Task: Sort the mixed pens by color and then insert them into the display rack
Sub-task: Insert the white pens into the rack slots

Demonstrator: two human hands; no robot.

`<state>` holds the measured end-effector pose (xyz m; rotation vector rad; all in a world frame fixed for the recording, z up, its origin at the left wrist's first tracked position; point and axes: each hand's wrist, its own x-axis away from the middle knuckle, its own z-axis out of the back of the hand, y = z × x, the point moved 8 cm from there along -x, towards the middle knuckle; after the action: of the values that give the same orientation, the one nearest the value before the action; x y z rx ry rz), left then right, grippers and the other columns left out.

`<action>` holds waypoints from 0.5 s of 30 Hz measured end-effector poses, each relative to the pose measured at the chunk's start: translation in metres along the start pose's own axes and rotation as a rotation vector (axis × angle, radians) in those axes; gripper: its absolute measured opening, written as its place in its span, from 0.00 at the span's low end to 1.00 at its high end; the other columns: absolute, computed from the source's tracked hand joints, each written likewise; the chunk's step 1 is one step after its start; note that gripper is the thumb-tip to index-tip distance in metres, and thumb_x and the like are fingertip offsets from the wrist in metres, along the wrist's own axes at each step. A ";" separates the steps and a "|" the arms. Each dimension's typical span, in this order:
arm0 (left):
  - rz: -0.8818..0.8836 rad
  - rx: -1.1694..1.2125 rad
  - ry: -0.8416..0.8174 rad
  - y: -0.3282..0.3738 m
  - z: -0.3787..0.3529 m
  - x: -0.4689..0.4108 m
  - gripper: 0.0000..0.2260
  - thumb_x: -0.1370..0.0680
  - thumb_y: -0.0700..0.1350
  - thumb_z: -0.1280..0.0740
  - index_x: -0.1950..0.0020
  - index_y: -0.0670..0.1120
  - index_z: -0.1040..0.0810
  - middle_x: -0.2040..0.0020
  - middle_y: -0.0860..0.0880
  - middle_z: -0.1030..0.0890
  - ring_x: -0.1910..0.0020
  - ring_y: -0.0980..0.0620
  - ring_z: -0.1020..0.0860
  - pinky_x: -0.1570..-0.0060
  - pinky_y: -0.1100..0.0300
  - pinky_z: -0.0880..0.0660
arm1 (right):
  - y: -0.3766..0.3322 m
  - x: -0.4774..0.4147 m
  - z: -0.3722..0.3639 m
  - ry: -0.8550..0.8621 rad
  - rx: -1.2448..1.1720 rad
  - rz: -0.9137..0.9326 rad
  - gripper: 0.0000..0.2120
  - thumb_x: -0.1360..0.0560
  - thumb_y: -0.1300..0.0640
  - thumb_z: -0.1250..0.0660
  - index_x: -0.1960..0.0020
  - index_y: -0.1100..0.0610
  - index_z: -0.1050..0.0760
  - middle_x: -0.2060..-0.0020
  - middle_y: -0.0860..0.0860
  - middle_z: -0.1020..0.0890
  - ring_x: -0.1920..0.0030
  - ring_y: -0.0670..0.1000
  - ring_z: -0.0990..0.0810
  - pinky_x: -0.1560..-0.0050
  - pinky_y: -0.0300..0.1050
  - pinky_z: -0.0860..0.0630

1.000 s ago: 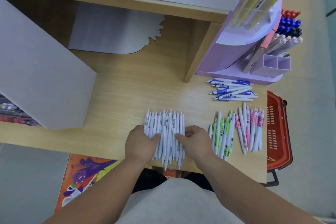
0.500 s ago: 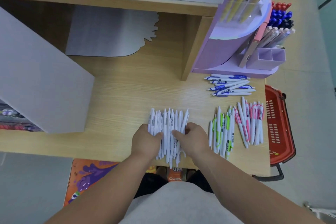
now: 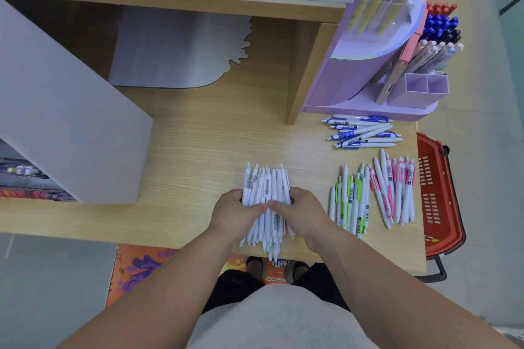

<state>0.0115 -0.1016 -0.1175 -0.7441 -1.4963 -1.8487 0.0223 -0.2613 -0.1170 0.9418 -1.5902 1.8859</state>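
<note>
Head view: both hands gather the white pens into one bundle.
I've got the left hand [image 3: 235,212] and right hand [image 3: 303,215] curled round the white pens [image 3: 268,187] from either side at the desk's [image 3: 198,144] near edge, thumbs meeting on top, probably to square them for one lift. Green pens [image 3: 350,201] and pink pens [image 3: 394,187] lie right. Blue pens [image 3: 363,132] lie farther, just before the purple display rack [image 3: 348,79], the colours apart.
</note>
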 end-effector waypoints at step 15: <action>0.050 0.218 -0.220 0.028 -0.005 0.010 0.10 0.20 0.42 0.31 0.40 0.44 0.19 0.49 0.45 0.14 0.49 0.47 0.15 0.50 0.54 0.19 | -0.023 0.003 -0.009 -0.083 -0.256 0.009 0.13 0.22 0.54 0.30 0.39 0.57 0.21 0.50 0.53 0.14 0.51 0.53 0.14 0.48 0.50 0.18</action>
<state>0.0263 -0.1121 -0.0940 -0.8911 -1.7675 -1.5753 0.0361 -0.2480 -0.1006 0.9111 -1.8350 1.6179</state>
